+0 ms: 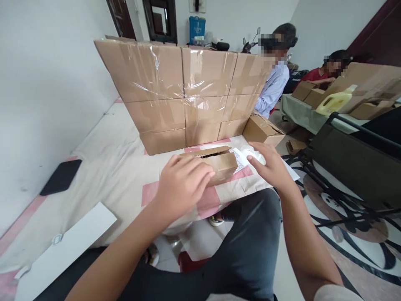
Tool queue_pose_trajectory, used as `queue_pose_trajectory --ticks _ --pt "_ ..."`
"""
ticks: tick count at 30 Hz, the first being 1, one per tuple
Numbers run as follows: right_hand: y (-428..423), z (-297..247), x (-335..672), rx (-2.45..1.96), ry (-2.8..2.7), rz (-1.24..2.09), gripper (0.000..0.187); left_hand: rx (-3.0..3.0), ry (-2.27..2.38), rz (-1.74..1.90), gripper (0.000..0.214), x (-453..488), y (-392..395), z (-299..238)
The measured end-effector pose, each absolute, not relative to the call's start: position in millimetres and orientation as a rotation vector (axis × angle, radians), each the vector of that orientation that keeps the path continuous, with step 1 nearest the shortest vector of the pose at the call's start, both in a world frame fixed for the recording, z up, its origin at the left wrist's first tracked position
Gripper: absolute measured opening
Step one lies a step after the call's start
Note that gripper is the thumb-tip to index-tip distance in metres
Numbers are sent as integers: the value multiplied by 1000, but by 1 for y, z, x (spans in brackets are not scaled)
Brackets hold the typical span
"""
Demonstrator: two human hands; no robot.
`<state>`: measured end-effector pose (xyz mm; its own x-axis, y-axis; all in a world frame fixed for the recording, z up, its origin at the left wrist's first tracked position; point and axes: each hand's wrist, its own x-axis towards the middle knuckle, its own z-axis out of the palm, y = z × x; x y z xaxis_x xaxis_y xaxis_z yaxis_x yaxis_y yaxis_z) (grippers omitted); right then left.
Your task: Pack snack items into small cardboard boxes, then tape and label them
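Observation:
A small brown cardboard box (223, 167) lies on the cloth-covered table in front of me, with a dark gap along its top flap. My left hand (184, 182) lies over its left end, fingers curled and closed on it. My right hand (267, 163) is to the right of the box, thumb and fingers apart. Just beyond that thumb is a clear, shiny plastic thing (255, 154); whether the hand touches it I cannot tell. A printed white sheet (238, 159) lies between the box and my right hand.
Stacked, plastic-wrapped cartons (205, 75) stand like a wall behind the box, with another carton (262, 129) at their right. A black phone-like slab (62, 177) and white strip labels (67, 251) lie left. Two people sit beyond; a yellow jug (335, 101) stands on another table.

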<state>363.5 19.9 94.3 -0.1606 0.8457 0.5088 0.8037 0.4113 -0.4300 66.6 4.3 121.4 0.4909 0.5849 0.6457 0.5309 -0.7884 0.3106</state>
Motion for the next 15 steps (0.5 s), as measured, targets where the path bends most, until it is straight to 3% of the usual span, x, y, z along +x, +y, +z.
queue_pose_trajectory --ticks 2,5,10,15 --pt "48 76 366 -1278 -2145 148 58 2619 986 789 23 62 22 134" --pt "78 44 356 -1164 -2293 344 59 2496 916 288 21 75 65 140" --pt "85 14 343 -1160 -2196 391 59 2418 1053 126 23 106 129 120" --pt "81 11 343 -1115 -2114 415 53 2367 1180 -16 27 114 142 109"
